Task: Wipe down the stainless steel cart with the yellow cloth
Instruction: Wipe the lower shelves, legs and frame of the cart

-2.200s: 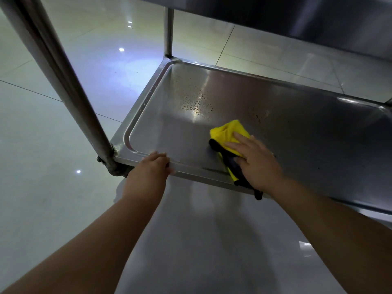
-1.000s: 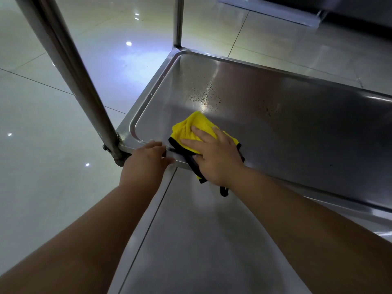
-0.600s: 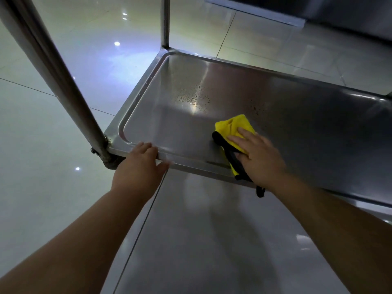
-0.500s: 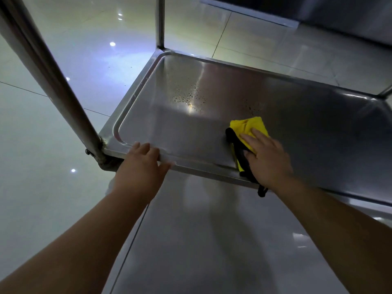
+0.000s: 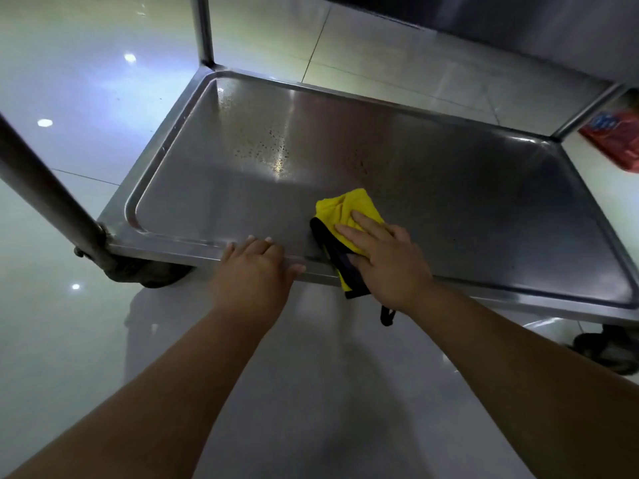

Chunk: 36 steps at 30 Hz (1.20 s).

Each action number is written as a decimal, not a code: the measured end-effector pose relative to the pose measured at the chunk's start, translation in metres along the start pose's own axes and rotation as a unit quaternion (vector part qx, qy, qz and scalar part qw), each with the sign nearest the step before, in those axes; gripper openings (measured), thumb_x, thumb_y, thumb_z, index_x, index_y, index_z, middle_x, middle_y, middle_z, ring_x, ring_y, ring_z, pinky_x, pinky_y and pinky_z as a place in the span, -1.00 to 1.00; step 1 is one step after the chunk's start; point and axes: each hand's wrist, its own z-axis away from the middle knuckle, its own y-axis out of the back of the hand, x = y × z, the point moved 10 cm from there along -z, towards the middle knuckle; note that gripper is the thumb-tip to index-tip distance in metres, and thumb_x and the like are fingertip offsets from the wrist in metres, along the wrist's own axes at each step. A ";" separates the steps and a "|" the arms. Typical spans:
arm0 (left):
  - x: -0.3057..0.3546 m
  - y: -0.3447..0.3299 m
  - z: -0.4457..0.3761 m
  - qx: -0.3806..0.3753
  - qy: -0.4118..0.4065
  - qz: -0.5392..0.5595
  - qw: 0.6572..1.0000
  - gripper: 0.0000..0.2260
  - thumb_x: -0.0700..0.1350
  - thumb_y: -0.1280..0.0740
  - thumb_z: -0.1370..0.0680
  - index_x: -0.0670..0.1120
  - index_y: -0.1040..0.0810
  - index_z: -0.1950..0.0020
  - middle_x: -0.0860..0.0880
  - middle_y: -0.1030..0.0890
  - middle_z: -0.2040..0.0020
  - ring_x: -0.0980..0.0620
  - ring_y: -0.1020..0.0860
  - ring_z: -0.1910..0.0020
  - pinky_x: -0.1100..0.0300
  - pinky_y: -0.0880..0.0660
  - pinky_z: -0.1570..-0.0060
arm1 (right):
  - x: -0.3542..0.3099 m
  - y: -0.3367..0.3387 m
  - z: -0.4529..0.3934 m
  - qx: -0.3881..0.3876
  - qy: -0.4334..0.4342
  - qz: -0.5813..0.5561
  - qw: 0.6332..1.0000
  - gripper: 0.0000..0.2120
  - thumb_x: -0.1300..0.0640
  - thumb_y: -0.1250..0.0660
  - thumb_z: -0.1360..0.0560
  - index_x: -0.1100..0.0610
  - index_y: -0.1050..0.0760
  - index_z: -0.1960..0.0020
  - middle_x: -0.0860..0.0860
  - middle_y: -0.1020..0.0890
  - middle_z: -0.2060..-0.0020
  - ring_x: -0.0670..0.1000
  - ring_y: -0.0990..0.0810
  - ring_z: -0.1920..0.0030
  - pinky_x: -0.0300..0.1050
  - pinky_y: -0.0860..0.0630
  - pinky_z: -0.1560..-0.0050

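A stainless steel cart [image 5: 449, 188] fills the centre of the frame, its lowest shelf a shallow tray with a raised rim, seen from above against a glossy tiled floor [image 5: 69, 81]. The shelf carries 2 patches of dark speckling at upper centre [image 5: 262, 146], apparently grime not yet reached, which suggests the wiping is only partly done. The person's left hand [image 5: 254, 267] rests at lower centre on the near rim, fingers laid over the edge and loosely together, likely to steady the wheeled cart against the push of the wipe. The right hand [image 5: 383, 261], just to its right, lies flat with fingers spread and straight on the yellow cloth [image 5: 345, 209], pressing it to the shelf rather than gripping it; a flat palm spreads the pressure. The cloth sits bunched at the near edge of the shelf, its black trim [image 5: 332, 250] draped over the rim and a small loop hanging below. Much of the cloth is hidden under the hand. Upper shelves are cut off at the top of the frame; only 3 uprights show, the near left post [image 5: 45, 191] blurred. A castor [image 5: 148, 274] sits in shadow at left; another at lower right is hard to make out. A red item [image 5: 615, 136] at the right edge cannot be identified
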 end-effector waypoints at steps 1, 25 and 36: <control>0.001 0.000 0.000 0.001 0.001 -0.001 1.000 -0.68 0.07 -0.27 -0.55 -0.14 -0.60 -0.10 -0.15 -0.57 -0.19 -0.20 -0.44 -0.28 -0.09 -0.21 -0.34 | 0.010 0.001 0.002 0.003 -0.011 0.004 1.000 -0.53 -0.10 -0.12 -0.60 -0.36 -0.09 -0.45 -0.30 -0.01 -0.51 0.11 -0.10 -0.43 0.09 -0.19 -0.41; -0.019 -0.004 0.004 0.055 -0.032 -0.010 0.998 -0.79 -0.12 -0.40 -0.47 -0.18 -0.63 -0.06 -0.24 -0.59 -0.03 -0.36 -0.51 -0.13 -0.32 -0.28 -0.21 | -0.030 -0.011 0.004 0.008 -0.045 0.010 0.999 -0.55 -0.14 -0.06 -0.62 -0.35 -0.05 -0.47 -0.25 0.05 -0.53 0.19 0.04 -0.47 0.13 -0.02 -0.43; -0.012 -0.006 0.000 0.019 -0.050 -0.055 0.997 -0.81 -0.32 -0.46 -0.38 -0.29 -0.62 0.02 -0.25 -0.60 -0.02 -0.37 -0.54 -0.11 -0.34 -0.37 -0.08 | -0.055 -0.010 -0.017 -0.013 0.065 -0.006 0.998 -0.53 -0.06 -0.09 -0.63 -0.29 -0.06 -0.49 -0.23 0.05 -0.53 0.13 0.10 -0.51 0.10 0.03 -0.45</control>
